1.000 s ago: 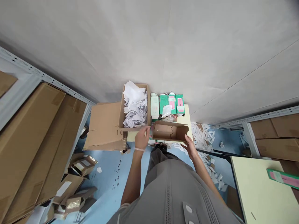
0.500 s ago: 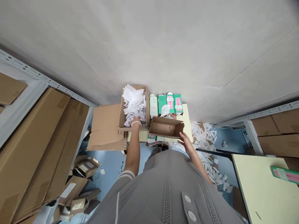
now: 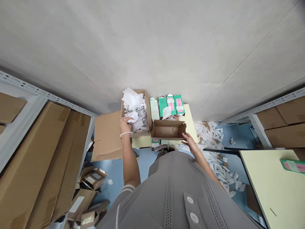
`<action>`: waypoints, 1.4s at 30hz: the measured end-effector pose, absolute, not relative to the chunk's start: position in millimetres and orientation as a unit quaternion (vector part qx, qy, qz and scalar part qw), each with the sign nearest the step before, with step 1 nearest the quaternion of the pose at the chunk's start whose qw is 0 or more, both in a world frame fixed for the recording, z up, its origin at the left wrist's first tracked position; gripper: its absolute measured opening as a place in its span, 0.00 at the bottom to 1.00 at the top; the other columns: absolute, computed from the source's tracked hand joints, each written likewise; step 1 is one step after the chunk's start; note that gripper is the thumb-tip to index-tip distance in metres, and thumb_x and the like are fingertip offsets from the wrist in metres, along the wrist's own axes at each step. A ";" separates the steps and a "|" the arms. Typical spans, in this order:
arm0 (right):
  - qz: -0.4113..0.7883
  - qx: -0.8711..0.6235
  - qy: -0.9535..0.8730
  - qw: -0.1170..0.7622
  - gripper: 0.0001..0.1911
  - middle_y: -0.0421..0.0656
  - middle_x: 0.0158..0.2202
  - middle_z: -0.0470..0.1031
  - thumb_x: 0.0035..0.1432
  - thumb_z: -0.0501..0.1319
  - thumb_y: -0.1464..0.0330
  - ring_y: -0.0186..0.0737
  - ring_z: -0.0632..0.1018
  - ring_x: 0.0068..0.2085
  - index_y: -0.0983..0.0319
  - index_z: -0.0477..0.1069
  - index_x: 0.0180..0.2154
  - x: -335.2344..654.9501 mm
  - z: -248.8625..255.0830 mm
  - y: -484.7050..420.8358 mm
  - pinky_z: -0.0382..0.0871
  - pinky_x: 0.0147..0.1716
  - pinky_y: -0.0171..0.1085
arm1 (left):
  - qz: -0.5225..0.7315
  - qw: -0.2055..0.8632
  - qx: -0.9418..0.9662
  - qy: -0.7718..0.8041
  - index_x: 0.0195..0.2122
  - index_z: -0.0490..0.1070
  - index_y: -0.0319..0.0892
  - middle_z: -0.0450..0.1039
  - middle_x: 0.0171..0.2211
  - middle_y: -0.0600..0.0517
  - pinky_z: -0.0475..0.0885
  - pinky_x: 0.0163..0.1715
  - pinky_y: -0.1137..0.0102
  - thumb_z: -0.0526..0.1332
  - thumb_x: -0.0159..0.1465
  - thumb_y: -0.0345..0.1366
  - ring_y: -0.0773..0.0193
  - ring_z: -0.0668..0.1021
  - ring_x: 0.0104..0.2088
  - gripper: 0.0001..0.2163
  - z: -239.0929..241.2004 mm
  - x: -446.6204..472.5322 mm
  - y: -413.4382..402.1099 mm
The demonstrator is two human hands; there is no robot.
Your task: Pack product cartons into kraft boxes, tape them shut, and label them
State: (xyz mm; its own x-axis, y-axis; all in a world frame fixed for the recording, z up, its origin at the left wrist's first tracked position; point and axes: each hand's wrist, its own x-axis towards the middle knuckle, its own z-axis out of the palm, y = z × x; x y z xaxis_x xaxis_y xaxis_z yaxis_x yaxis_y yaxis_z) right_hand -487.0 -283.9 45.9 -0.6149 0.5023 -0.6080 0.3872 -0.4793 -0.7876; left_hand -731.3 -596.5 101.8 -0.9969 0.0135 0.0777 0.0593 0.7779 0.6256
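Observation:
My left hand (image 3: 125, 124) reaches into a tall cardboard box (image 3: 148, 109) full of crumpled white paper (image 3: 133, 101), its fingers closed on a piece of it. My right hand (image 3: 189, 140) rests against the near right corner of a small open brown carton (image 3: 168, 129) lying on a pale yellow table (image 3: 190, 122). The fingers there look stretched along the carton's edge. Behind the carton stand several green and pink product boxes (image 3: 168, 105) against the wall.
A flattened cardboard sheet (image 3: 107, 135) leans left of the paper box. Large cartons (image 3: 35, 159) fill metal shelving at left and right. Small packed boxes (image 3: 91, 179) and white paper scraps (image 3: 214, 143) litter the blue floor. A second yellow table (image 3: 274, 187) carries a green box (image 3: 293, 165).
My left hand went from the small carton's left side up into the paper box and took hold of white paper. My right hand stayed at the carton's right corner.

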 end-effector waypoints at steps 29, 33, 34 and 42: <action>0.707 -0.449 -0.547 -0.011 0.23 0.45 0.57 0.70 0.52 0.63 0.57 0.46 0.71 0.56 0.55 0.70 0.49 -485.3 63.0 -294.3 0.73 0.45 0.39 | -0.283 -0.072 -0.432 -0.853 0.66 0.55 0.52 0.53 0.67 0.45 0.45 0.65 0.49 0.60 0.63 0.50 0.47 0.54 0.67 0.31 137.7 -648.4 -493.2; 0.695 -0.448 -0.561 -0.020 0.26 0.44 0.61 0.66 0.54 0.61 0.56 0.45 0.69 0.59 0.54 0.67 0.54 -485.0 61.8 -294.1 0.72 0.47 0.40 | -0.330 -0.070 -0.309 -0.889 0.68 0.49 0.49 0.46 0.68 0.41 0.55 0.62 0.50 0.55 0.64 0.54 0.46 0.52 0.68 0.33 120.2 -649.0 -523.1; 0.694 -0.449 -0.562 -0.019 0.26 0.44 0.61 0.66 0.54 0.61 0.56 0.46 0.68 0.60 0.54 0.67 0.54 -484.8 61.5 -294.3 0.73 0.47 0.40 | -0.339 -0.091 -0.289 -0.891 0.68 0.48 0.49 0.46 0.68 0.41 0.57 0.62 0.51 0.54 0.65 0.53 0.47 0.52 0.68 0.33 114.2 -647.3 -529.1; 0.688 -0.459 -0.562 0.003 0.30 0.46 0.61 0.66 0.56 0.57 0.48 0.50 0.66 0.61 0.55 0.67 0.56 -482.6 66.5 -308.0 0.70 0.52 0.46 | -0.315 -0.197 -0.288 -0.883 0.69 0.46 0.48 0.58 0.65 0.43 0.58 0.61 0.51 0.49 0.69 0.44 0.51 0.61 0.65 0.28 96.7 -632.9 -536.5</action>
State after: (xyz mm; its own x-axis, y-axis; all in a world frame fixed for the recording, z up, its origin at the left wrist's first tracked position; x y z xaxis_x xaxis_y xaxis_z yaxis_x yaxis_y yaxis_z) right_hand -482.6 -308.0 66.5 -0.5790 0.5192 -0.6286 0.5122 -0.3682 -0.7760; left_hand -632.9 -536.5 96.7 -0.7560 0.6331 -0.1664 0.3850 0.6357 0.6691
